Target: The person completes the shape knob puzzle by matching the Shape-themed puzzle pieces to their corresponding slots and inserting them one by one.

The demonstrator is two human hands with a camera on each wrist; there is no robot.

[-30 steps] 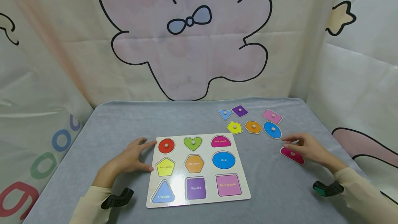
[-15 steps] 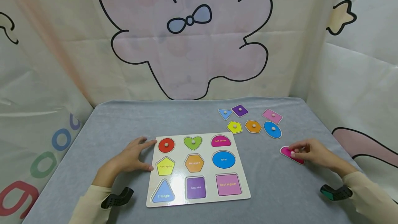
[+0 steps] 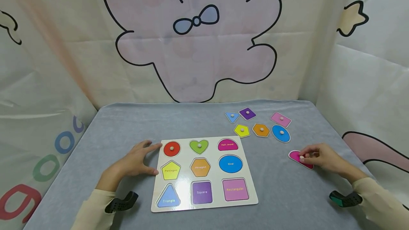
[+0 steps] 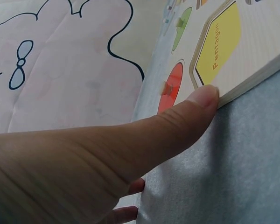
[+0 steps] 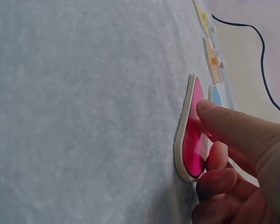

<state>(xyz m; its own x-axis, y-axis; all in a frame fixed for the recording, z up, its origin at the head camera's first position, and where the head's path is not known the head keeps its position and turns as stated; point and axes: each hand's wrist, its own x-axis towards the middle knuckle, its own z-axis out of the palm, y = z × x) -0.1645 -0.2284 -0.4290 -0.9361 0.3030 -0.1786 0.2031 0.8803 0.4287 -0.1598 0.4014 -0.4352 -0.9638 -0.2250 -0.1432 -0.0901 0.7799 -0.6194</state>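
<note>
My right hand pinches the small knob of a magenta half-round puzzle piece between thumb and fingers. Seen from the right wrist, the piece lies low at the grey cloth and the thumb covers part of the knob. On the other side, my left hand rests at the left edge of a white shape puzzle board, thumb and forefinger spread apart. In the left wrist view the thumb tip touches the board's edge beside the yellow pentagon recess. A red circle and green heart sit in the board.
Behind the board lie loose knobbed pieces: a blue triangle, purple square, yellow pentagon, orange hexagon, pink rectangle and blue oval. A printed curtain hangs behind the grey-covered table.
My right hand has shifted slightly right and closed thumb and fingers on the knob of the half-round piece, which stays in place. The left hand holds still at the board.
</note>
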